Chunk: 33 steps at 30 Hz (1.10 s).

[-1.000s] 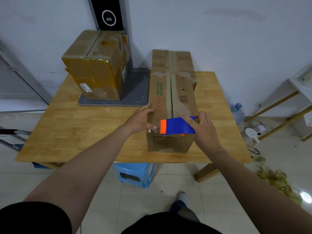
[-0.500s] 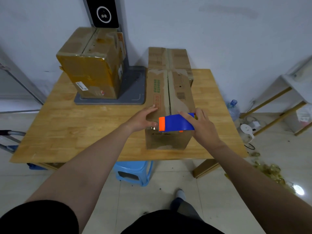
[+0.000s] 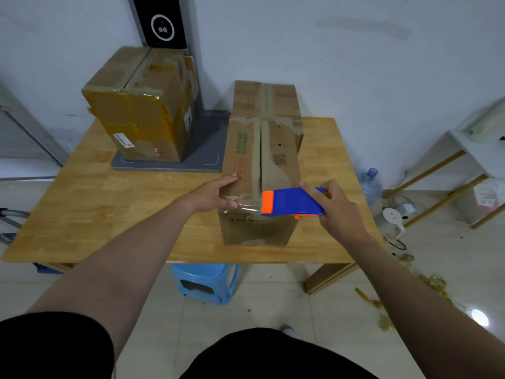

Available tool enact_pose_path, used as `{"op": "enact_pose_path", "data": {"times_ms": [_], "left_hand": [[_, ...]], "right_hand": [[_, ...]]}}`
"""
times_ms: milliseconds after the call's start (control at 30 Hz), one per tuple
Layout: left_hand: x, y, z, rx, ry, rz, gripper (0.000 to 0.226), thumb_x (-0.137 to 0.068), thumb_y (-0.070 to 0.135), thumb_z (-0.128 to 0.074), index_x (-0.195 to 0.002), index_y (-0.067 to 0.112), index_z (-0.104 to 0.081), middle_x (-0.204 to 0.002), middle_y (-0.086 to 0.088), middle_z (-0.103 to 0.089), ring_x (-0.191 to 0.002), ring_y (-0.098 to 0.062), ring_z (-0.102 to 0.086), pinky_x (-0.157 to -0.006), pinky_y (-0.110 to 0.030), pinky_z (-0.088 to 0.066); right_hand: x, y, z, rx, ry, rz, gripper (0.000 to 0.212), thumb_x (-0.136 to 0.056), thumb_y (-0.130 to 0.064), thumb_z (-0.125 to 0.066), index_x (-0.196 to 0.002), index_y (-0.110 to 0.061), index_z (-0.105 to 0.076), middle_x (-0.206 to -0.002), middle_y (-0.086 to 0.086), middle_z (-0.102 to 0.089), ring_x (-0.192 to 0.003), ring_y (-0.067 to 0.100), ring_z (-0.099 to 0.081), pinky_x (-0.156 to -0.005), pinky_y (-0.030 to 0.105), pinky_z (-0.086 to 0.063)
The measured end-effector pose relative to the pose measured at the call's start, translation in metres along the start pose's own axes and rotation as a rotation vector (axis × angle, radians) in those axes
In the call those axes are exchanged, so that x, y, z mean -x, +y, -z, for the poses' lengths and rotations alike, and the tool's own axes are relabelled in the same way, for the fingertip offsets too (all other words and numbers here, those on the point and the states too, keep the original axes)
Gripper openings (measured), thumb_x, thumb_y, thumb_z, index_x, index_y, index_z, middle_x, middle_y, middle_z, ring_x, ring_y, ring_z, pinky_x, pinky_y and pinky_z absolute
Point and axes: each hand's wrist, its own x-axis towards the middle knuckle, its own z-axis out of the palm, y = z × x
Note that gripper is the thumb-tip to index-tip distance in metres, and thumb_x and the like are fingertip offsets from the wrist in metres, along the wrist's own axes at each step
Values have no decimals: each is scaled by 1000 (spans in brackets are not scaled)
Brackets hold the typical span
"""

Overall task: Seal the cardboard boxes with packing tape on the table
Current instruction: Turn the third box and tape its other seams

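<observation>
Right, the tape dispenser (image 3: 292, 202) lies across the near end of the front box (image 3: 284, 160), right hand (image 3: 337, 212) gripping it, left hand (image 3: 216, 196) flat, pinning the strip (image 3: 246, 207); tape only halfway across, long seam looks unsealed.

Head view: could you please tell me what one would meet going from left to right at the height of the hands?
In order: left hand → stretched clear tape → blue-and-orange tape dispenser → right hand → water bottle on the floor.
</observation>
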Motion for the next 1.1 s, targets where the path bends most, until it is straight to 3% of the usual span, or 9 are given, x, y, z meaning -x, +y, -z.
{"op": "enact_pose_path", "data": {"times_ms": [133, 267, 433, 667, 733, 800, 1100], "left_hand": [[2, 4, 1, -10, 3, -7, 94, -85, 37, -83, -161, 38, -27, -166, 23, -20, -151, -9, -22, -112, -25, -24], [5, 8, -1, -10, 4, 21, 94, -86, 36, -82, -161, 39, -27, -167, 20, -19, -152, -12, -22, -117, -30, -25], [8, 17, -4, -76, -3, 56, 94, -90, 37, -77, -163, 31, -19, -168, 22, -12, -154, -10, -20, -119, -30, -24], [6, 22, -29, -147, 179, 169, 115, -74, 68, -77, -164, 30, -15, -169, 20, -9, -155, -21, -21, -119, -56, -34], [-1, 29, -37, -127, 189, 230, 126, -67, 76, -75, -164, 32, -8, -170, 20, 0, -158, -30, -9, -119, -70, -20], [-5, 42, -41, -129, 189, 284, 130, -70, 72, -78, -165, 29, -1, -170, 18, 11, -157, -36, 5, -116, -76, -5], [-13, 73, -50, -281, 127, 356, 138, -72, 74, -76, -163, 13, 8, -169, -6, 25, -153, -27, 29, -114, -74, 13]], "right_hand": [[3, 14, 3, 18, 2, 15, 87, -84, -6, -71, -153, -39, -29, -113, 8, -41, -98, 24, -53, -42, 20, -22], [2, 12, -1, 32, -10, 27, 86, -87, -7, -70, -153, -41, -26, -114, 9, -39, -100, 24, -51, -44, 26, -36], [-3, 10, -5, 43, 29, 60, 81, -86, -7, -71, -152, -38, -36, -111, 9, -39, -99, 25, -50, -46, 27, -39], [-5, 9, -8, 40, 68, 65, 79, -85, -7, -73, -151, -37, -40, -110, 10, -40, -99, 25, -49, -48, 27, -35], [-6, 10, -9, 48, 66, 60, 78, -86, -8, -73, -151, -37, -40, -111, 10, -40, -101, 25, -48, -49, 27, -36], [-5, 11, -9, 51, 61, 59, 79, -86, -8, -73, -151, -37, -39, -111, 10, -40, -101, 25, -48, -49, 27, -36], [-5, 13, -13, 24, 38, 38, 80, -87, -9, -72, -151, -38, -34, -112, 8, -38, -102, 22, -45, -54, 27, -38]]}}
